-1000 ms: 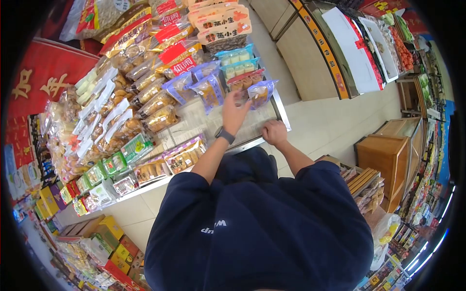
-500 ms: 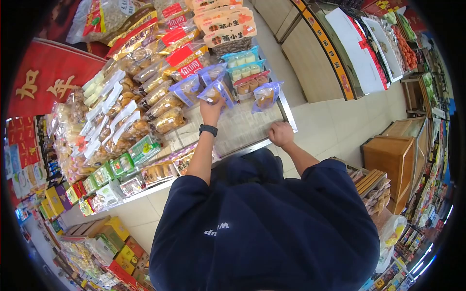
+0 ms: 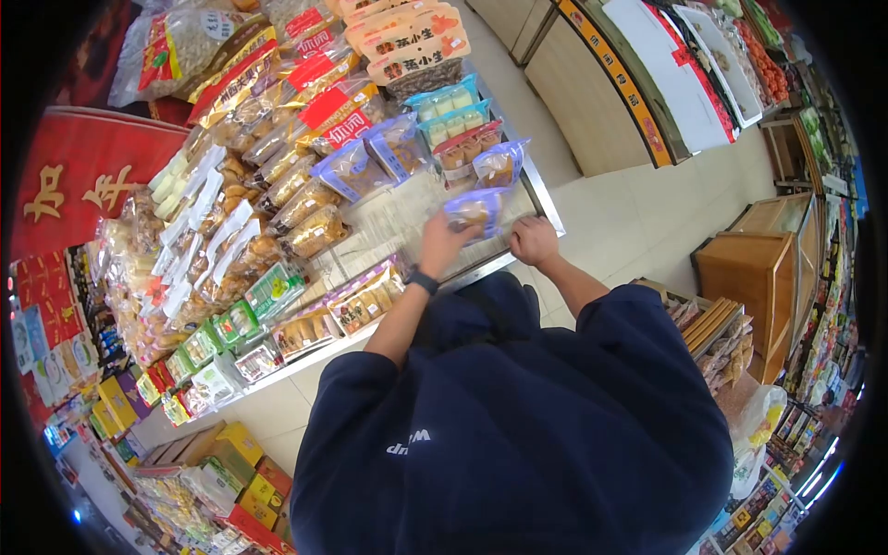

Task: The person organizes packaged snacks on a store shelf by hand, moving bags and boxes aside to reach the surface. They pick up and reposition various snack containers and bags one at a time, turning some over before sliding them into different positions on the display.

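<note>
My left hand (image 3: 446, 242), with a dark watch on its wrist, grips a purple-edged bread pack (image 3: 475, 213) over the front part of the display table (image 3: 370, 225). Close by on the right, my right hand (image 3: 535, 241) is closed at the table's metal edge; whether anything is in its fingers is hidden. Beyond the held pack, another purple pack (image 3: 499, 165) leans beside a red-topped pack (image 3: 467, 151). Two more purple packs (image 3: 351, 170) stand further left, next to clear-wrapped rolls (image 3: 315, 231).
Blue packs (image 3: 453, 109) and orange bags (image 3: 412, 48) stand at the table's far side. Flat packs (image 3: 368, 298) line its front edge. A wooden counter (image 3: 592, 97) is across the aisle, and a wooden cabinet (image 3: 749, 277) stands at the right.
My left hand has moved right and nearer with the purple pack, away from the other purple packs. My right hand has shifted slightly and is now beside the held pack.
</note>
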A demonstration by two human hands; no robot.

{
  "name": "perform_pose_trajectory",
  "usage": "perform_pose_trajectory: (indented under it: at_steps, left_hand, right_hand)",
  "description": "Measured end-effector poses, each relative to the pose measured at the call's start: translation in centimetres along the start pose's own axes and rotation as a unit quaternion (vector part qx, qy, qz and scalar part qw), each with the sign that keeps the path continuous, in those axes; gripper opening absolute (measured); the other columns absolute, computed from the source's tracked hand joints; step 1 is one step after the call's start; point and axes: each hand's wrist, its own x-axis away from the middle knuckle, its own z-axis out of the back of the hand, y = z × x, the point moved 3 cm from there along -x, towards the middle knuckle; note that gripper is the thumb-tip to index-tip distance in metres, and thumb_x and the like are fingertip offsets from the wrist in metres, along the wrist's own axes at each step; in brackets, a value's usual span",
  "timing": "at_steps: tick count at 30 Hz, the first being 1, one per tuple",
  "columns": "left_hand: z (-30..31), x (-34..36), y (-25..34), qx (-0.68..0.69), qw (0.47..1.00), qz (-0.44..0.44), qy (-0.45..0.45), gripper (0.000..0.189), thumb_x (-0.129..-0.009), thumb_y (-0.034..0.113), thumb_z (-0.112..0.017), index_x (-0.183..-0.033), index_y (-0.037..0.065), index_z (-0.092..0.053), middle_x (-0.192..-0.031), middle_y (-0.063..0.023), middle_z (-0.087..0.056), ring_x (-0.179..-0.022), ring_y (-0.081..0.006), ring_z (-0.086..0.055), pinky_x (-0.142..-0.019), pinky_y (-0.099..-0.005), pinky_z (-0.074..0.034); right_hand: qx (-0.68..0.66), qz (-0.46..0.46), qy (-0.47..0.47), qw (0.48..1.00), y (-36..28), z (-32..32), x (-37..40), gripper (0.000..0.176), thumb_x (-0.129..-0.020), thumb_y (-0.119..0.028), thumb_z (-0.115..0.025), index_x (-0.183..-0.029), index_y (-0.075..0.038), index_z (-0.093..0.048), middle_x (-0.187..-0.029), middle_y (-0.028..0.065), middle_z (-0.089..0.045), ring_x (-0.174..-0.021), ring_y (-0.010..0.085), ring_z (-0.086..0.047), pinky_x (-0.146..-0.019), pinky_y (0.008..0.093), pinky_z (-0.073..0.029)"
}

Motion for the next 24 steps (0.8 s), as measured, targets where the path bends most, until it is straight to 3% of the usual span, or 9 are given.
perform_pose_trajectory:
  at_steps: [2,8,11,17,20,22,24]
  left_hand:
    - [-3.7,-1.8,0.6,0.028,0.997,-0.064,0.033,0.052,-0.078,0.023,-0.089,-0.118,-0.003,-0.068,-0.104,-0.0181,-0.076,-0.095,-0.0289,-0.074,-0.083,-0.0385,-0.056]
    - [-8.9,-4.6,2.8,-0.008,0.993,-0.052,0.11,0.061,-0.076,0.021,-0.087,-0.126,-0.003,-0.061,-0.124,-0.0238,-0.063,-0.115,-0.0403,-0.062,-0.097,-0.0446,-0.051]
    - [-10.1,-4.7,1.2,-0.009,0.995,-0.055,0.089,0.064,-0.075,0.021,-0.087,-0.127,-0.003,-0.059,-0.13,-0.0246,-0.058,-0.122,-0.0419,-0.057,-0.102,-0.046,-0.048]
    - [-6.3,-3.6,-0.7,0.0,0.996,-0.088,0.015,0.061,-0.076,0.019,-0.087,-0.127,-0.001,-0.059,-0.12,-0.0197,-0.063,-0.112,-0.0358,-0.064,-0.099,-0.0439,-0.052]
    - [-1.6,-3.1,-2.5,0.036,0.997,-0.013,0.068,0.06,-0.077,0.019,-0.085,-0.127,0.0,-0.057,-0.122,-0.0181,-0.062,-0.11,-0.0326,-0.063,-0.098,-0.0449,-0.052]
    - [2.7,-2.8,-2.5,0.045,0.981,0.012,0.188,0.055,-0.079,0.015,-0.082,-0.126,0.001,-0.057,-0.123,-0.0183,-0.061,-0.113,-0.0354,-0.061,-0.101,-0.0447,-0.049]
    - [6.7,-2.9,-1.1,-0.14,0.934,-0.061,0.323,0.056,-0.078,0.013,-0.08,-0.129,0.004,-0.057,-0.126,-0.0179,-0.06,-0.121,-0.0378,-0.055,-0.106,-0.0462,-0.043]
  right_hand:
    - [-0.001,0.01,-0.01,1.0,0.3,-0.1,0.1,0.021,-0.078,-0.028,-0.065,-0.071,-0.008,-0.066,-0.075,0.0127,-0.068,-0.072,0.0332,-0.067,-0.07,0.0452,-0.053]
    - [-0.022,0.0,0.005,1.0,0.3,-0.2,0.3,0.021,-0.078,-0.027,-0.067,-0.067,-0.01,-0.062,-0.072,0.0132,-0.066,-0.065,0.0344,-0.065,-0.063,0.0469,-0.052]
    - [-0.027,-0.02,-0.005,0.999,0.3,-0.3,0.2,0.02,-0.079,-0.029,-0.067,-0.08,-0.009,-0.065,-0.079,0.0124,-0.066,-0.074,0.0333,-0.067,-0.067,0.0465,-0.053]
    - [-0.007,-0.059,-0.057,0.997,0.0,0.6,-0.1,0.036,-0.079,-0.031,-0.067,-0.107,-0.008,-0.066,-0.101,0.0123,-0.066,-0.095,0.032,-0.067,-0.078,0.0456,-0.055]
    - [-0.014,-0.071,-0.073,0.995,0.3,0.2,-0.1,0.039,-0.079,-0.032,-0.066,-0.11,-0.008,-0.066,-0.103,0.0119,-0.066,-0.097,0.0316,-0.067,-0.081,0.0461,-0.055]
    - [-0.02,-0.071,-0.059,0.996,0.0,0.3,-0.2,0.038,-0.079,-0.032,-0.065,-0.108,-0.008,-0.066,-0.101,0.0118,-0.066,-0.095,0.0316,-0.067,-0.08,0.0467,-0.054]
    - [-0.022,-0.064,-0.035,0.997,-0.1,0.7,-0.2,0.035,-0.079,-0.032,-0.065,-0.105,-0.009,-0.067,-0.098,0.0119,-0.067,-0.092,0.0318,-0.068,-0.079,0.0472,-0.054]
